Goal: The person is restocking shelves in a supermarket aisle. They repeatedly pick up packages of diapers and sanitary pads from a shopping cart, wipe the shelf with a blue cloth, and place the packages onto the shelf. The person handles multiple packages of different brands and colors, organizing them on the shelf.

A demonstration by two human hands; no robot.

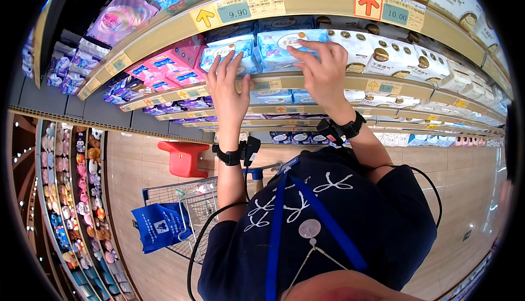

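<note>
Both of my hands reach up to a shelf of soft sanitary pad packs. My left hand [227, 85] lies with fingers spread over the front of a smaller light blue pack [210, 59], thumb stretched toward the neighbouring one. Beside it, a larger light blue pack [270, 44] sits on the same shelf. Fingertips of my right hand [324, 70] rest on this pack's top and right end, the fingers stretched out and apart. Neither hand is wrapped around a pack. A black strap with a small device circles each wrist.
Pink packs [172, 63] stand left of the blue ones, white packs [383, 56] to the right. A shelf rail [306, 0] with price labels runs above my hands. Below are a red stool [185, 159], a wire shopping cart [205, 213] with a blue bag [158, 227], and plush toy racks [85, 191].
</note>
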